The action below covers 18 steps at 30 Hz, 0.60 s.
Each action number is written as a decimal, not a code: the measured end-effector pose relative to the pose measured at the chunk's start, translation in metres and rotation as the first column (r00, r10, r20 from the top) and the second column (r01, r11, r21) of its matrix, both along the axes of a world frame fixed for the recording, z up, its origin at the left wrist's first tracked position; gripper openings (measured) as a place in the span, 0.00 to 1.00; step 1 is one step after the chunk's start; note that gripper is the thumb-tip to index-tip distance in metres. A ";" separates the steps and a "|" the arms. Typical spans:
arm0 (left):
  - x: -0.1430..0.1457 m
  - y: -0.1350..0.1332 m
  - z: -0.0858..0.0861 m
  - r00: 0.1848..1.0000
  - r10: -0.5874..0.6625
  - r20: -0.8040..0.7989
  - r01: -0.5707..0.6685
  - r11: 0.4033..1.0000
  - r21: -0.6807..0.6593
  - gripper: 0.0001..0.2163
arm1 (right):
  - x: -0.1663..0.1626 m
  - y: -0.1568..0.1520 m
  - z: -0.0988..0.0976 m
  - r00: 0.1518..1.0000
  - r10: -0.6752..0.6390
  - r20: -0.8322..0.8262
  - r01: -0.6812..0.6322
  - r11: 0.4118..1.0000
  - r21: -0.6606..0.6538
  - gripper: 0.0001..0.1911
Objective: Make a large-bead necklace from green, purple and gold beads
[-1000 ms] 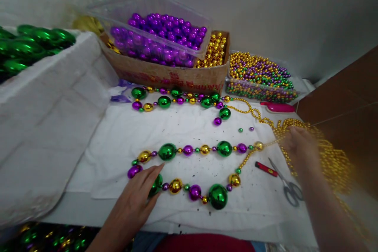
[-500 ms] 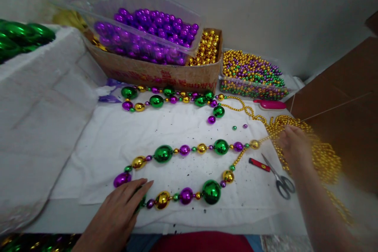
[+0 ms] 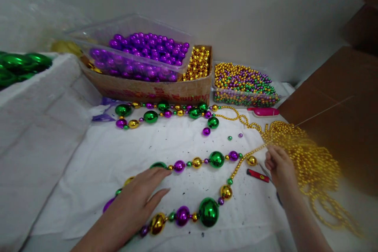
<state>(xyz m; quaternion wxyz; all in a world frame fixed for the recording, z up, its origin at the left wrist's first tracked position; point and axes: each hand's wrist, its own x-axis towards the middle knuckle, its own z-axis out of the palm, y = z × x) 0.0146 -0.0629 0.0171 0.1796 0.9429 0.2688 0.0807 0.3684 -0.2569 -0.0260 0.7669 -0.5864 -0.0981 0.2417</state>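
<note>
A necklace of large green, purple and gold beads (image 3: 208,212) lies in a loop on the white cloth. My left hand (image 3: 132,201) is over its left end, fingers stretched out; the fingertips reach the upper row near a partly covered green bead (image 3: 158,165). At the loop's right end, a string of small gold beads (image 3: 251,152) rises to my right hand (image 3: 279,161), whose fingers are pinched on it. Just below that string sits a round gold bead (image 3: 251,160). A red lighter (image 3: 258,175) lies near my right hand, which mostly covers the scissors (image 3: 264,170).
Purple beads (image 3: 147,49) fill a clear bin on a cardboard box (image 3: 141,90). Mixed small beads (image 3: 242,80) are in another bin. A second bead necklace (image 3: 150,117) lies behind. Gold strands (image 3: 315,165) heap at right, beside a pink tool (image 3: 265,112). A white foam box (image 3: 56,126) stands left.
My left hand has moved up and right, from the necklace's lower left toward the upper row. My right hand has come left and down from the gold heap, over the scissors. The view has shifted slightly.
</note>
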 end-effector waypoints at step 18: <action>0.267 0.020 -0.033 0.973 -0.225 0.049 0.229 0.924 -0.306 0.09 | -0.031 -0.031 -0.028 0.984 -0.036 -0.175 0.037 0.999 0.002 0.12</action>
